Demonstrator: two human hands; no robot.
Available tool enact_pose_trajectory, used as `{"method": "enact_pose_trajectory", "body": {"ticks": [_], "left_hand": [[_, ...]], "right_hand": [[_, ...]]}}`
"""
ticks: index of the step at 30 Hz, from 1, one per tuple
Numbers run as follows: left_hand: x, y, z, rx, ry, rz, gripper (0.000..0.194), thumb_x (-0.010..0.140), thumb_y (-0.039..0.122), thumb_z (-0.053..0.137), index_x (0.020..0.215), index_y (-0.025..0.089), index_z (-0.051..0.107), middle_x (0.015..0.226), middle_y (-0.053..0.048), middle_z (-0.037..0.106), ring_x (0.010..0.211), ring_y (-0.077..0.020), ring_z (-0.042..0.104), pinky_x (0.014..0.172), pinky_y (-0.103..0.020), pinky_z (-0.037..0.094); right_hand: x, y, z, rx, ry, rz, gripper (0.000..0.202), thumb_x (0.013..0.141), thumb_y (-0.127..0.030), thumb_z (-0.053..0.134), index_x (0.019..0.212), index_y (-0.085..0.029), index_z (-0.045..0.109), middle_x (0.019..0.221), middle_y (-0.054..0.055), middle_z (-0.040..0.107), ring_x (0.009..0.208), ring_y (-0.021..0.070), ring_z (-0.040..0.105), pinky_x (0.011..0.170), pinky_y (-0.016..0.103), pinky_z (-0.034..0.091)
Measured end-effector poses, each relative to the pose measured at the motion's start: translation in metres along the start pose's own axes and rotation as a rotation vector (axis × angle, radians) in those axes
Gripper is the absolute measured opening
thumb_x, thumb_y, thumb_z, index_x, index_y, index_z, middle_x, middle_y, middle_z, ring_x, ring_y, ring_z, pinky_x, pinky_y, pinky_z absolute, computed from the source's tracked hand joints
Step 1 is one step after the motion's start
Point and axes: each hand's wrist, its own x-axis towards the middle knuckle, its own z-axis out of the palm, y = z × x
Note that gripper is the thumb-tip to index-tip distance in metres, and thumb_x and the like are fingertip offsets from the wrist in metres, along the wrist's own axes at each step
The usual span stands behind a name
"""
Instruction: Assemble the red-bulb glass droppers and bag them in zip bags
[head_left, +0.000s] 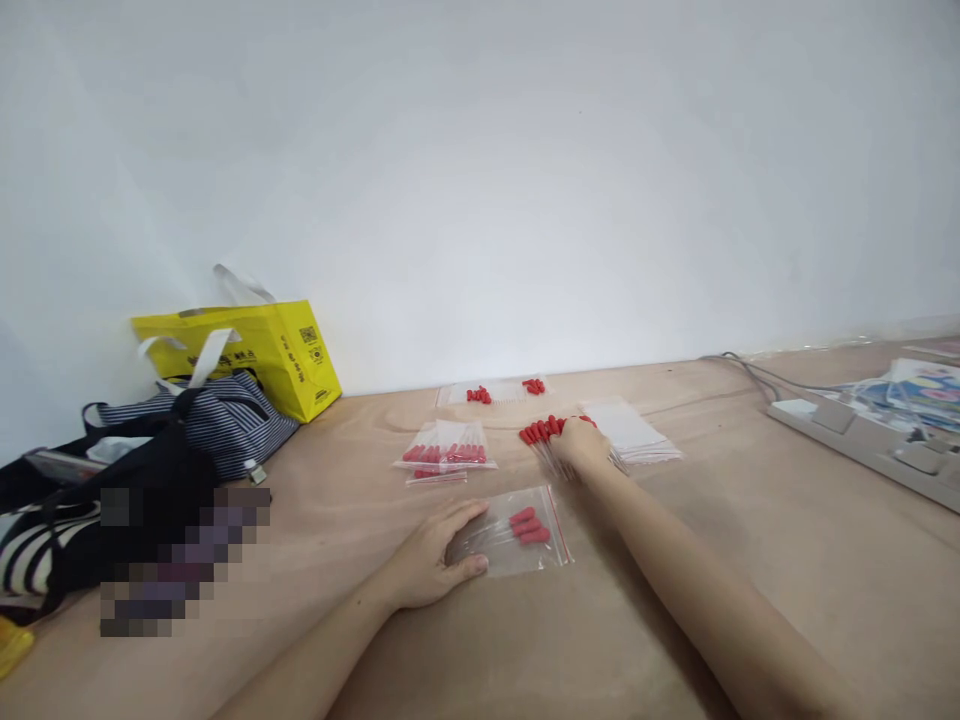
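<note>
A clear zip bag (499, 565) with a red line along its right end lies flat before me. Inside are several droppers (525, 525) with red bulbs and thin clear stems. My left hand (431, 560) rests at its left end, thumb and fingers spread apart on the plastic. Farther off, my right hand (581, 448) reaches down onto a loose pile of the same red-bulbed droppers (538, 431). Its fingertips are hidden, so I cannot tell whether it grips one. Beside that hand, on the right, sits a stack of flat empty bags (634, 435).
Filled dropper bags (446, 447) are stacked left of the pile. Near the wall lies another clear bag (502, 395) with red bulbs. A yellow bag (300, 360), a striped bag (232, 420) and a black bag (142, 500) stand left. A power strip (870, 445) lies right.
</note>
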Motion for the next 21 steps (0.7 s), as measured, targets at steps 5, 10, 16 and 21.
{"method": "enact_pose_trajectory", "body": {"ticks": [5, 10, 16, 21], "left_hand": [[0.0, 0.0, 0.0, -0.009, -0.001, 0.01, 0.053, 0.076, 0.042, 0.052, 0.124, 0.024, 0.04, 0.13, -0.005, 0.043, 0.117, -0.0232, 0.039, 0.098, -0.04, 0.032], [0.0, -0.001, 0.001, 0.001, -0.013, 0.001, 0.053, 0.076, 0.041, 0.051, 0.125, 0.023, 0.038, 0.131, -0.005, 0.041, 0.119, -0.0228, 0.038, 0.099, -0.04, 0.031], [0.0, 0.0, 0.0, 0.039, -0.035, -0.023, 0.055, 0.077, 0.041, 0.05, 0.126, 0.022, 0.036, 0.132, -0.006, 0.039, 0.121, -0.0229, 0.035, 0.1, -0.04, 0.03], [0.0, -0.001, 0.0, 0.035, -0.048, -0.031, 0.056, 0.078, 0.043, 0.048, 0.127, 0.021, 0.035, 0.133, -0.006, 0.038, 0.121, -0.0226, 0.035, 0.1, -0.039, 0.03]], "right_hand": [[0.001, 0.005, -0.013, 0.119, 0.051, -0.066, 0.021, 0.075, -0.027, 0.046, 0.081, -0.013, 0.061, 0.088, 0.016, 0.063, 0.085, 0.0253, 0.059, 0.07, 0.033, 0.043], [-0.017, 0.033, -0.034, 0.343, 0.082, -0.216, 0.027, 0.08, -0.031, 0.04, 0.098, -0.015, 0.052, 0.08, 0.006, 0.062, 0.07, 0.0141, 0.059, 0.065, 0.024, 0.044], [-0.063, 0.056, -0.014, 1.054, 0.025, -0.209, 0.073, 0.071, -0.038, 0.053, 0.126, -0.019, 0.01, 0.059, -0.008, 0.05, 0.046, 0.0122, 0.052, 0.045, 0.025, 0.045], [-0.08, 0.039, 0.006, 1.294, -0.021, -0.085, 0.045, 0.073, -0.04, 0.051, 0.104, -0.025, 0.023, 0.062, -0.006, 0.05, 0.048, 0.0138, 0.056, 0.046, 0.028, 0.049]]}}
